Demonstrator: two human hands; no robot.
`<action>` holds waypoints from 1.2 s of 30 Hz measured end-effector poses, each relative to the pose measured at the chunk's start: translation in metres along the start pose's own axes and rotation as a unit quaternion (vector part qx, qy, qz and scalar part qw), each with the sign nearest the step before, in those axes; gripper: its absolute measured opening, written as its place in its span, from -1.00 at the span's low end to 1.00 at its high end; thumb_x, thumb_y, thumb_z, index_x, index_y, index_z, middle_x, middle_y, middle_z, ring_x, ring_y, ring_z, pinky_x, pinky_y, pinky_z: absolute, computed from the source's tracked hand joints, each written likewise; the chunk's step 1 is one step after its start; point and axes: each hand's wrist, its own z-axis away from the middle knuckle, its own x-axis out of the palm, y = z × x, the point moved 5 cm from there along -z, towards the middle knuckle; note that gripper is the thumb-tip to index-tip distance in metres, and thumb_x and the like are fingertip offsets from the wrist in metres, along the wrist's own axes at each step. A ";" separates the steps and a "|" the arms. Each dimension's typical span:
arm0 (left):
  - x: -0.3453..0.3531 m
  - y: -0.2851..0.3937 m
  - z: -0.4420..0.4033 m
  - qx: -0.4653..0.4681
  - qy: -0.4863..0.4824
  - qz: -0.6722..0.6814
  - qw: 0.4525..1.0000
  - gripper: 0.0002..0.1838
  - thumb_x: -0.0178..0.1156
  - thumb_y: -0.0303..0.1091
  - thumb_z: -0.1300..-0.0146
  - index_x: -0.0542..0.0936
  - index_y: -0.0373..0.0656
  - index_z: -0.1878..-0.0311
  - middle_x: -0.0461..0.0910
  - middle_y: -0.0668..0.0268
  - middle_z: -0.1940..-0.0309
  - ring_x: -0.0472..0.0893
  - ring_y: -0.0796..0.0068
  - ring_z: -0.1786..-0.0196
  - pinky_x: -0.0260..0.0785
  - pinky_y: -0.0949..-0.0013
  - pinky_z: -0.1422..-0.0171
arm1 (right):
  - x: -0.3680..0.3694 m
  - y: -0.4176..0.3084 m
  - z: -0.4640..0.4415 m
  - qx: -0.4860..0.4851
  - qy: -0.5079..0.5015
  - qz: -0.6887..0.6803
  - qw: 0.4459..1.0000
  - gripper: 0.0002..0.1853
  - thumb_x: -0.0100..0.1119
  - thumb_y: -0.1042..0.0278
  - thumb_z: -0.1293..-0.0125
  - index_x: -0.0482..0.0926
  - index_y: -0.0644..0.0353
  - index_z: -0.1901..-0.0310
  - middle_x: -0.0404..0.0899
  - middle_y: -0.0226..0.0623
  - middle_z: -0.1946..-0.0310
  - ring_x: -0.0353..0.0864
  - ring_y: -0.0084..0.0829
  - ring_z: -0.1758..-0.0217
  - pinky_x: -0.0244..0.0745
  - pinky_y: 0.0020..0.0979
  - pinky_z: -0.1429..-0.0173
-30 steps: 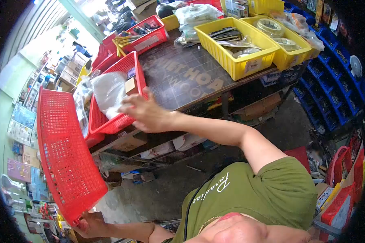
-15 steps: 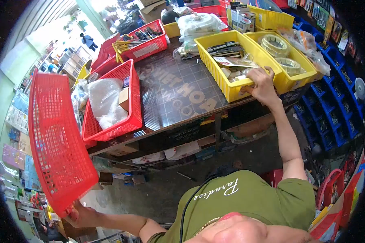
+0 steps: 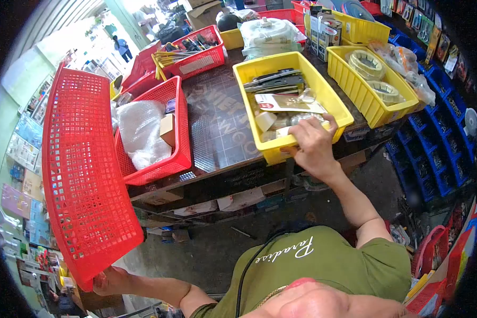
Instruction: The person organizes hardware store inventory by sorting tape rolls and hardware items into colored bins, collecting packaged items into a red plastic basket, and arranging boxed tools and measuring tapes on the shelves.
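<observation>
My left hand is closed on the lower end of a red perforated plastic basket, which I hold tilted up on its side; part of the fingers is hidden behind it. At the table's front edge, my right hand grips the near rim of a yellow plastic bin, thumb outside and fingers over the inside. In that bin lie dark flat metal pieces, a white-and-brown packaged card and small white items that I cannot make out.
On the dark table stands a red basket with bubble wrap and a small box. Another yellow bin holds tape-like rolls. Behind is a red basket of tools. Blue parts bins line the right. A person stands far off.
My right hand has pulled the yellow bin leftward and toward me, away from the bin of rolls. The red basket in my left hand has shifted slightly right.
</observation>
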 end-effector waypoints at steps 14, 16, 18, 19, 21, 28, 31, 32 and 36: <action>-0.016 -0.037 0.001 -0.011 -0.020 0.008 1.000 -0.44 0.42 -0.44 0.02 0.47 -0.34 -0.08 0.49 0.07 -0.08 0.49 0.23 -0.06 0.39 0.20 -0.13 | 0.094 -0.104 -0.039 -0.046 0.039 -0.034 0.998 -0.83 0.26 0.31 0.05 0.49 0.04 0.39 0.49 -0.43 0.38 0.50 -0.44 0.12 -0.13 -0.05 -0.23; -0.022 -0.041 0.001 0.001 -0.038 -0.019 0.999 -0.43 0.43 -0.41 0.02 0.47 -0.35 -0.08 0.49 0.06 -0.09 0.48 0.23 -0.07 0.39 0.22 -0.14 | 0.098 -0.115 -0.042 -0.047 0.072 -0.021 0.996 -0.88 0.16 0.35 0.05 0.49 0.05 0.41 0.47 -0.42 0.39 0.48 -0.44 0.13 -0.13 -0.04 -0.22; -0.021 -0.041 -0.001 0.037 -0.062 -0.045 0.996 -0.38 0.46 -0.32 0.03 0.45 -0.38 -0.09 0.49 0.02 -0.07 0.49 0.21 -0.04 0.39 0.22 -0.14 | 0.098 -0.117 -0.040 -0.041 0.072 -0.025 0.996 -0.89 0.15 0.37 0.05 0.48 0.05 0.42 0.47 -0.41 0.40 0.48 -0.43 0.13 -0.13 -0.04 -0.22; -0.019 -0.039 -0.001 0.032 -0.063 -0.040 0.997 -0.39 0.45 -0.34 0.03 0.45 -0.38 -0.09 0.49 0.03 -0.07 0.50 0.22 -0.04 0.40 0.22 -0.13 | 0.099 -0.116 -0.040 -0.038 0.071 -0.035 0.996 -0.90 0.14 0.38 0.05 0.48 0.05 0.43 0.46 -0.41 0.41 0.47 -0.43 0.14 -0.13 -0.04 -0.21; -0.011 -0.037 0.000 0.005 -0.058 -0.031 0.998 -0.40 0.44 -0.37 0.02 0.46 -0.38 -0.09 0.50 0.04 -0.07 0.50 0.23 -0.03 0.41 0.22 -0.11 | 0.101 -0.115 -0.040 -0.033 0.085 -0.044 0.995 -0.94 0.11 0.39 0.03 0.47 0.04 0.45 0.44 -0.41 0.42 0.46 -0.44 0.15 -0.13 -0.04 -0.20; 0.009 -0.013 -0.003 -0.014 -0.039 -0.012 0.999 -0.46 0.42 -0.46 0.00 0.47 -0.35 -0.07 0.52 0.10 -0.02 0.53 0.29 0.02 0.46 0.27 0.01 | 0.087 -0.108 -0.034 -0.087 0.086 -0.005 0.992 -0.85 0.03 0.41 -0.11 0.50 0.07 0.25 0.46 -0.40 0.34 0.46 -0.47 0.06 -0.22 0.01 -0.28; 0.020 0.011 -0.008 -0.009 -0.033 0.086 0.996 -0.41 0.47 -0.37 0.06 0.49 -0.34 -0.06 0.54 0.05 0.03 0.52 0.28 0.04 0.46 0.28 -0.04 | 0.076 -0.101 -0.033 -0.139 0.076 -0.018 0.987 -0.81 0.02 0.38 -0.14 0.48 0.07 0.17 0.45 -0.41 0.31 0.46 -0.48 0.01 -0.35 0.07 -0.35; 0.024 0.019 -0.009 -0.005 -0.031 0.086 0.996 -0.41 0.47 -0.37 0.06 0.49 -0.34 -0.06 0.54 0.05 0.03 0.52 0.28 0.04 0.46 0.28 -0.04 | 0.080 -0.101 -0.032 -0.154 0.085 -0.010 0.984 -0.82 0.00 0.37 -0.15 0.48 0.05 0.19 0.45 -0.42 0.30 0.46 -0.49 0.01 -0.40 0.08 -0.37; 0.055 0.054 0.002 0.007 -0.055 0.050 0.997 -0.46 0.42 -0.45 0.01 0.48 -0.35 -0.06 0.53 0.08 -0.02 0.52 0.27 0.03 0.45 0.24 -0.04 | 0.092 -0.098 -0.033 -0.151 0.110 0.006 0.982 -0.87 -0.02 0.34 -0.17 0.49 0.04 0.25 0.48 -0.35 0.22 0.46 -0.46 -0.01 -0.39 0.06 -0.40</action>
